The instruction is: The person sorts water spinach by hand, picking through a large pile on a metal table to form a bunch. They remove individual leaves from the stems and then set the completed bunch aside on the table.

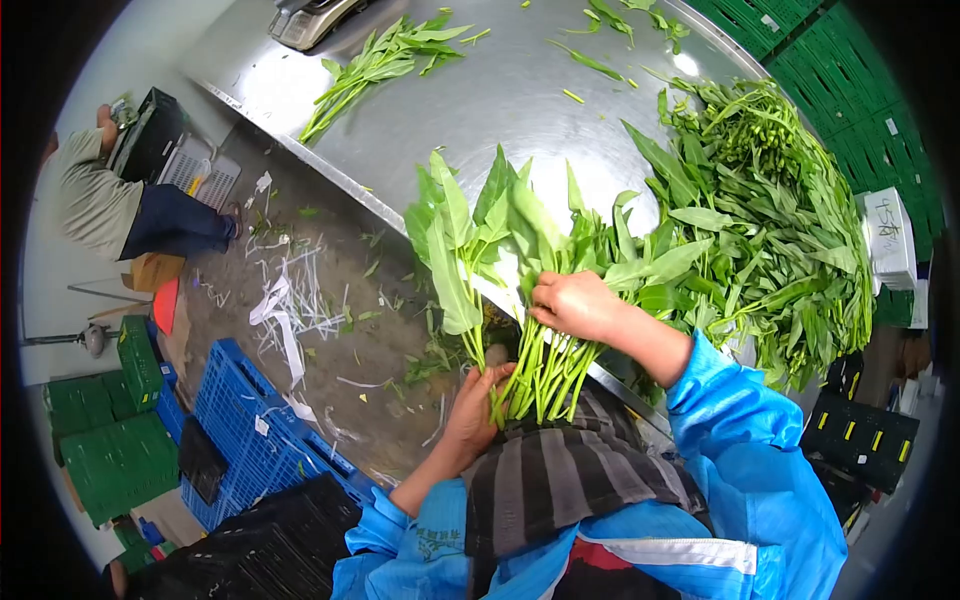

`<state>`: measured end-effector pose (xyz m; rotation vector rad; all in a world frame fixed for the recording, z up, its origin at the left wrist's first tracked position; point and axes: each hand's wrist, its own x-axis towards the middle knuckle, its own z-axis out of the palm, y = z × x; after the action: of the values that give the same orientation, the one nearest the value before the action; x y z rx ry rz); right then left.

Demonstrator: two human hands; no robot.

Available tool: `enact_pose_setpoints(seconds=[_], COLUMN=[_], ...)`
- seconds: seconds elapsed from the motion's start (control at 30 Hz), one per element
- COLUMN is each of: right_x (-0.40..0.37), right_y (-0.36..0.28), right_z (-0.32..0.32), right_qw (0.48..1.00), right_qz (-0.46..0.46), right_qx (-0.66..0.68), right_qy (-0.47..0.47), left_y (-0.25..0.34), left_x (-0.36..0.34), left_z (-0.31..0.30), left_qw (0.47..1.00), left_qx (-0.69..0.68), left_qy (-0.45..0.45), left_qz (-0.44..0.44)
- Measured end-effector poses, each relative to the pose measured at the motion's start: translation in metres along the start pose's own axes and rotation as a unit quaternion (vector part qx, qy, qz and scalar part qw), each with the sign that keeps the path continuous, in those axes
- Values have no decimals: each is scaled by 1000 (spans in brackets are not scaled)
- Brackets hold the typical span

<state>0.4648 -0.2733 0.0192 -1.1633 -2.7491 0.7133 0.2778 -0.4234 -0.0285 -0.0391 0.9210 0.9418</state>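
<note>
My right hand [580,303] grips a bunch of water spinach [549,372] from above, its fingers curled around the stems. The cut ends point down toward my apron, and the broad leaves fan out over the table's edge. Left of that bunch, my left hand [474,408] is closed around a few water spinach stalks [455,285], low near their ends. These stalks stand nearly upright beside the bunch. A large heap of water spinach [790,240] lies on the steel table [480,120] to the right. A smaller water spinach bunch [378,70] rests on the table farther back.
A scale [312,22] stands at the table's far left. Loose leaves and stem bits lie across the steel. Green crates [850,90] and a white box [888,240] are at the right. Leftward are a blue pallet [245,425], floor litter [290,315] and another person [130,200] bending over.
</note>
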Motion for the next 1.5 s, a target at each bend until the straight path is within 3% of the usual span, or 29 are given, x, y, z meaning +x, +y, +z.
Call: enact_pose_setpoints(seconds=[0.1, 0.3, 0.53, 0.67, 0.73, 0.77, 0.8, 0.83, 0.87, 0.9, 0.93, 0.97, 1.0, 1.07, 1.1, 1.13, 1.17, 1.2, 1.27, 1.3, 1.37, 1.47, 1.5], right_x=[13, 70, 46, 22, 7, -2, -16, -36, -59, -81, -101, -119, -134, -166, -164, -163, -150, -137, -121, -116, -116, -129, -133], right_y=[-8, -8, -5, 1, 7, 13, 22, 22, 38, 50, 38, 25, 16, 17, -6, -16, -34, -50, -56, -64, -74, -79, -75], right_z=[-3, 3, -26, -21, -22, -24, -42, -73, -103, -133, -156, -156, -149, -90, -61, -30, -15, 1, 52, 64, 80, 75, 80], right_qw=[994, 987, 971, 992, 989, 985, 957, 920, 908, 892, 822, 770, 773, 880, 894, 890, 815, 769, 729, 694, 590, 489, 477], right_qz=[-13, -163, -214, -128, -80, -36, 27, 182, 165, 132, 229, 311, 338, 273, 405, 419, 447, 460, 451, 438, 386, 393, 375], right_qx=[20, -16, -90, 6, 41, 46, 86, 164, 112, -85, -279, -321, -339, -186, 18, 167, 365, 437, 499, 569, 706, 770, 787], right_qy=[108, 10, -55, 24, 115, 160, 276, 305, 368, 424, 440, 454, 417, 342, 188, 62, -52, -76, -130, -51, 71, 117, 109], left_y=[3, 5, 1, -2, -4, -6, -6, -2, 0, -3, -5, -5, -6, -4, 0, 2, 0, 0, 0, -3, 7, 12, 8], left_x=[-3, -8, -7, -4, -1, 0, -1, -3, -3, 1, 2, 4, 6, 8, 6, 6, 12, 15, 14, 14, 3, -2, 2], left_z=[9, 16, 6, 8, 9, 10, 12, 15, 16, 11, 7, 4, 1, 3, 9, 14, 16, 23, 34, 31, 27, 10, -2], left_qw=[999, 996, 998, 993, 992, 991, 994, 997, 998, 998, 997, 995, 993, 987, 984, 980, 981, 963, 908, 878, 943, 983, 987], left_qx=[39, 91, 62, 108, 109, 110, 81, 53, 24, 29, 54, 80, 106, 158, 177, 198, 191, 264, 403, 466, 319, 153, 120], left_qy=[5, 23, -25, -40, -52, -59, -58, -58, -57, -50, -44, -40, -36, -16, -16, -17, -28, -56, -111, -105, -84, -54, -49], left_qz=[6, 3, 12, 28, 44, 50, 38, 25, 13, 23, 28, 35, 42, 31, 12, -7, -26, -19, -4, 29, -32, -87, -100])
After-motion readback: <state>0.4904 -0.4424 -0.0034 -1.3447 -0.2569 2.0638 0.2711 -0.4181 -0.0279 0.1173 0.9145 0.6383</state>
